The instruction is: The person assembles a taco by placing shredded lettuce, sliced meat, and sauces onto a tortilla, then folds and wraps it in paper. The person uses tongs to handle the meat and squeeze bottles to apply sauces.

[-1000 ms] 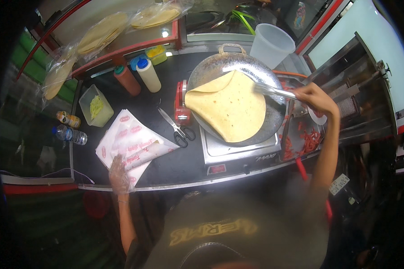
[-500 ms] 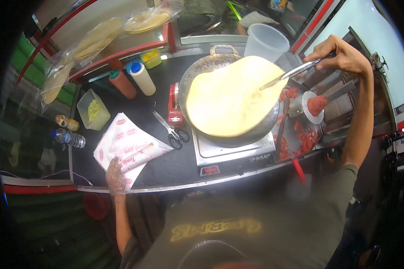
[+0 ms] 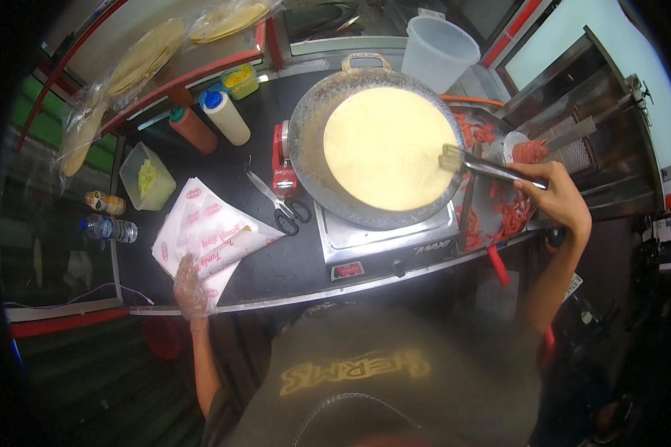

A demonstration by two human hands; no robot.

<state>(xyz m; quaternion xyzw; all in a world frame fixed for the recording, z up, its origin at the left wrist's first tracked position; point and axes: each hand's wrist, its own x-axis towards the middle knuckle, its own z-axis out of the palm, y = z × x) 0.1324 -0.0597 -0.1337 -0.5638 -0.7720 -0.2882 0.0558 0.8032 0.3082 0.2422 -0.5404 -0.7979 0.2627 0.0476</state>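
Note:
My right hand (image 3: 555,194) is closed round the handle of metal tongs (image 3: 484,165). Their tips touch the right edge of a round, pale yellow flatbread (image 3: 388,149) that lies flat in a dark, worn pan (image 3: 309,141) on the gas stove (image 3: 388,253). At the counter's front left, my left hand (image 3: 191,290), in a clear plastic glove, grips the lower edge of printed white wrapping paper (image 3: 201,220). Part of that paper is folded over. Scissors with black handles (image 3: 279,205) lie between the paper and the stove.
A red sauce bottle (image 3: 194,132), a white one (image 3: 227,119) and a tub of shredded greens (image 3: 147,179) stand behind the paper. Right of the pan, a metal tray (image 3: 488,212) holds reddish strips. A tall translucent bucket (image 3: 438,59) stands at the back. Bagged flatbreads (image 3: 145,56) rest upper left.
The flatbread, tilted and raised on the tongs before, now lies flat in the pan. My right hand has come down and nearer. My left hand stays at the paper.

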